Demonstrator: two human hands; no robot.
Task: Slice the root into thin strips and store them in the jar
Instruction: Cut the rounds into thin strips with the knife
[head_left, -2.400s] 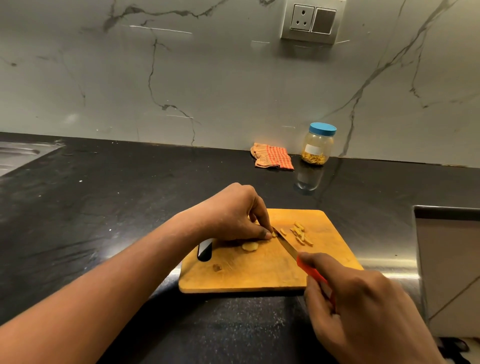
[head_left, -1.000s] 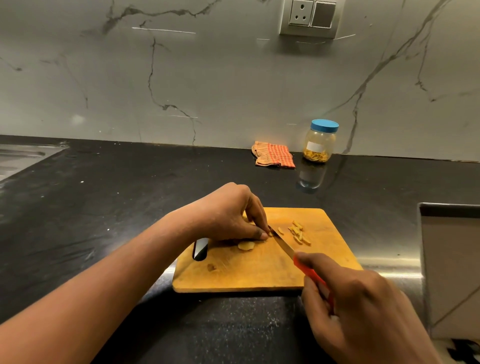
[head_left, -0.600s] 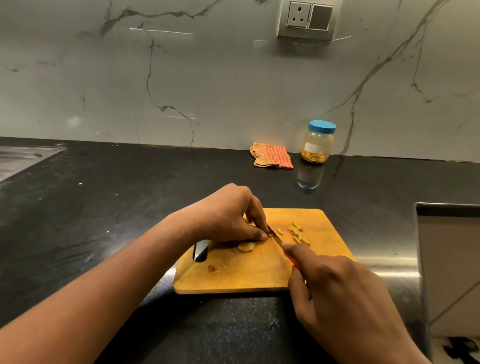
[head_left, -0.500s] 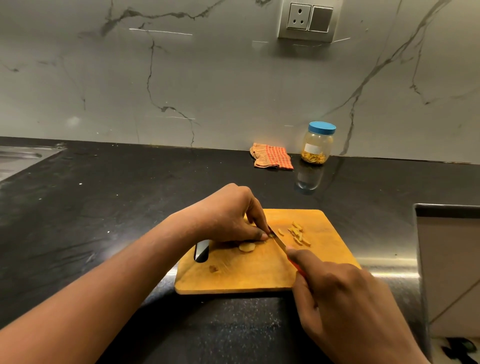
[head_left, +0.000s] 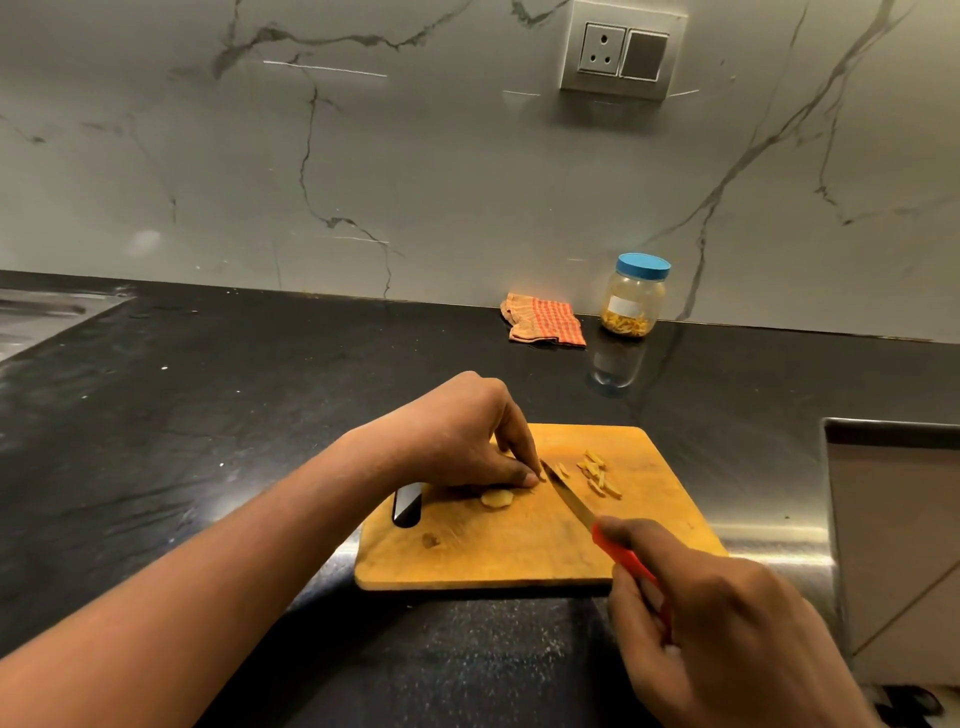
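The left hand is pinning a root piece on the cutting board with curled fingers. The right hand is gripping the knife just right of it. The lidded jar is standing far right on the bench.

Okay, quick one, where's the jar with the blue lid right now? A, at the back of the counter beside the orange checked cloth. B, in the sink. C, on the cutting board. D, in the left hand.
A: the jar stands with its lid on at the back of the counter, just right of the checked cloth and well clear of the cutting board.
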